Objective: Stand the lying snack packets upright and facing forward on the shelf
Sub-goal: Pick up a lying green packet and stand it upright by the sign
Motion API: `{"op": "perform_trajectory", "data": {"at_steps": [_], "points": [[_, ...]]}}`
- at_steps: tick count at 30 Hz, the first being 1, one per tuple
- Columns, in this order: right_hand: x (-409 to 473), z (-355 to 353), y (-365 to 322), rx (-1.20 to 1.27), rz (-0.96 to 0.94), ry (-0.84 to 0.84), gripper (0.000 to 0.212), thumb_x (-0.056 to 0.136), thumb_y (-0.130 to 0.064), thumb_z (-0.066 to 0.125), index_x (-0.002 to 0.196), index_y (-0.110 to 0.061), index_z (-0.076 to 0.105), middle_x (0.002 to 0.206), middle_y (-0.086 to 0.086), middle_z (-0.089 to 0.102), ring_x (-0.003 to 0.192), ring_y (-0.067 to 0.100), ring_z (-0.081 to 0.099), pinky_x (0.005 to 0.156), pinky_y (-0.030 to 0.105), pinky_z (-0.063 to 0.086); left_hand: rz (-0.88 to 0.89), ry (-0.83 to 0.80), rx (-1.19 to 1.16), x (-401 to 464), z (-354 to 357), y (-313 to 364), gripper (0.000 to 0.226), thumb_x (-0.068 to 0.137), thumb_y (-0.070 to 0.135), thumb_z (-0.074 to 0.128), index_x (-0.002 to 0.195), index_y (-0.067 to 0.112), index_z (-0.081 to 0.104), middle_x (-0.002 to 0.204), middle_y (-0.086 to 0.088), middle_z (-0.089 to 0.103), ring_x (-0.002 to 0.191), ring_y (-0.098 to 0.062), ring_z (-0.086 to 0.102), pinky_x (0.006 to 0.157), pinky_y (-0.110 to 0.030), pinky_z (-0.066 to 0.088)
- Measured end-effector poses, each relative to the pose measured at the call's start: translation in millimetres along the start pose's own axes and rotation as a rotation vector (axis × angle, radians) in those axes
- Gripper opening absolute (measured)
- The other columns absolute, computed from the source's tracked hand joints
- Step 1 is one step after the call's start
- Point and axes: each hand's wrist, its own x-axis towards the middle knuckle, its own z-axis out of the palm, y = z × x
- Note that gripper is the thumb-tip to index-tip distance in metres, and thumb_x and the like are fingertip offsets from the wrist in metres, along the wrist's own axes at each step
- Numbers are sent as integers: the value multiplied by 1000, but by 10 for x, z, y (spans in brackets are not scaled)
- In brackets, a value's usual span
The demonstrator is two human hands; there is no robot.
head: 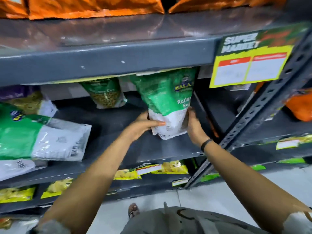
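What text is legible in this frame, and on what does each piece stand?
"SUPER MARKET": shelf sign.
"Ratlam..", cut off by the right hand: green packet, also held by the left hand.
Its brand logo, price boxes, barcodes on lying packets, lower shelf tags: blurred, unreadable.

Two hands, the left hand and the right hand, share one upright green packet. A second green packet stands behind, one purple packet sits at far left, and at least two green packets lie flat, the lower one partly hidden. Three orange bags show above, one price sign hangs right.
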Motion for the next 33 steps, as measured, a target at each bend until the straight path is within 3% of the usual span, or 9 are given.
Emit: {"op": "perform_trajectory", "data": {"at_steps": [3, 6, 9, 13, 15, 18, 21, 27, 33], "points": [[-30, -86, 104, 60, 33, 55, 34, 99, -42, 28, 120, -28, 51, 131, 0, 54, 123, 16, 45, 108, 33, 32, -27, -101, 97, 184, 54, -16, 48, 76, -7, 66, 116, 16, 54, 113, -1, 64, 90, -1, 67, 80, -17, 54], [-66, -94, 111, 40, -9, 40, 44, 100, -42, 27, 138, -23, 40, 147, -6, 40, 139, 15, 34, 119, 34, 20, -11, -109, 76, 190, 72, -116, 53, 78, -3, 65, 122, 21, 49, 112, 8, 64, 90, 5, 66, 75, -12, 53], [-185, -83, 54, 36, -47, 56, 49, 98, -49, 25, 143, -28, 30, 146, -15, 32, 139, 7, 27, 117, 28, 16, -21, -107, -97, 141, 41, -196, 26, 88, 31, 50, 114, 28, 48, 113, 14, 66, 90, 6, 66, 75, -14, 53], [-589, 69, 79, 37, -97, 468, 52, 100, -37, 30, 146, -13, 29, 155, 8, 28, 143, 17, 26, 116, 27, 18, -97, 91, -526, 199, -91, -200, 79, 76, 81, 11, 104, 29, 63, 104, 6, 73, 100, -11, 65, 87, -32, 49], [-829, 229, 112, 45, -66, 475, 51, 101, -35, 31, 146, -12, 30, 152, 13, 30, 141, 21, 28, 115, 28, 19, -67, 166, -567, 261, -7, -148, 84, 75, 82, 7, 102, 26, 63, 96, 5, 74, 102, -15, 62, 87, -33, 47], [-1048, 433, 152, 58, 16, 250, 55, 99, -45, 28, 150, -26, 19, 157, 0, 15, 140, 7, 20, 105, 19, 13, 0, 153, -546, 346, 257, -58, 91, 80, 76, 2, 130, 18, 50, 130, -6, 59, 120, -22, 54, 95, -35, 47], [-1027, 451, 111, 41, 41, 156, 58, 97, -50, 26, 150, -31, 13, 160, -2, 6, 146, 10, 11, 103, 19, 10, 59, 211, -538, 324, 433, -5, 77, 87, 66, 2, 123, 19, 52, 138, -9, 48, 110, -16, 58, 76, -22, 56], [-693, 207, -1, 34, -8, 212, 53, 99, -43, 28, 147, -21, 28, 156, 5, 28, 145, 18, 25, 122, 34, 14, 33, 310, -431, 95, 603, -238, 63, 86, 71, 8, 113, 38, 54, 137, 6, 52, 119, -10, 53, 100, -28, 38], [-312, -3, -210, 41, 101, 163, 54, 97, -49, 31, 136, -15, 47, 144, 7, 49, 118, 15, 52, 96, 25, 38, 59, 394, -300, -226, 952, -489, 67, 90, 63, 11, 135, 28, 46, 133, 14, 53, 121, -3, 47, 102, -30, 31]]}}
